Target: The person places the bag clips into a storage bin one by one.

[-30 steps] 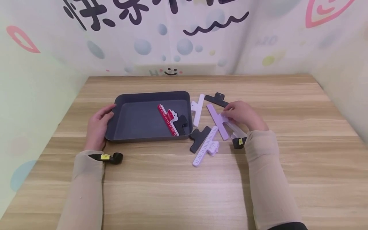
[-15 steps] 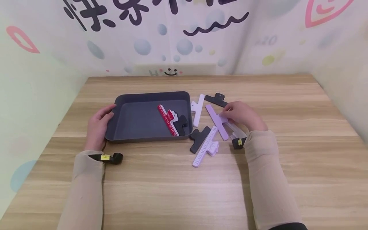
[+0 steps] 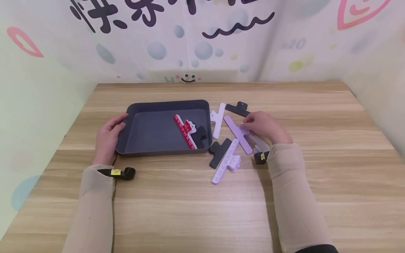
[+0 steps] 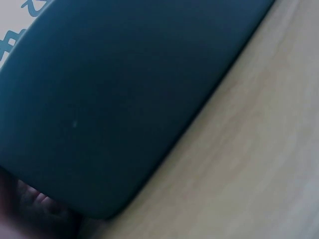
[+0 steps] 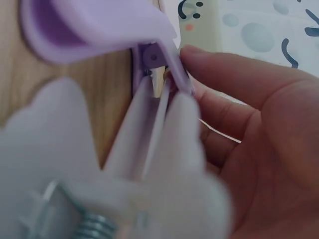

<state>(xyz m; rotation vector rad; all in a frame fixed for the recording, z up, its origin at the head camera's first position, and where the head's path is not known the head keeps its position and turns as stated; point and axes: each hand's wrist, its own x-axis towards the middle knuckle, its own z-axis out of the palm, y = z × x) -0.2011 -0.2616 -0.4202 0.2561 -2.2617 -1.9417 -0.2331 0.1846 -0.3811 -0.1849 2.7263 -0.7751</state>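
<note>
At the left end of a dark grey baking pan (image 3: 152,153), my left hand (image 3: 107,138) holds the rim; in the left wrist view the pan's outer wall (image 4: 114,109) hides most of that hand. My right hand (image 3: 267,127) pinches the handle of a light purple clip (image 3: 238,135), thumb on one side, fingers behind. The clip is close over the table. A whitish translucent clip (image 3: 260,144) lies below that hand, its coil spring (image 5: 94,226) large in the right wrist view. Inside the pan are a red-and-white clip (image 3: 184,130) and a black clip (image 3: 200,137).
Between pan and right hand lie a white clip (image 3: 218,121), a dark grey clip (image 3: 219,151) and a lilac clip with a keyboard pattern (image 3: 225,161). Behind them is a black clip (image 3: 238,108). A printed wall cloth (image 3: 202,63) borders the wooden table (image 3: 190,211) at the back.
My right hand has shifted slightly left with the purple clip, whose far end has swung a little left. My left hand and the pan have stayed in place.
</note>
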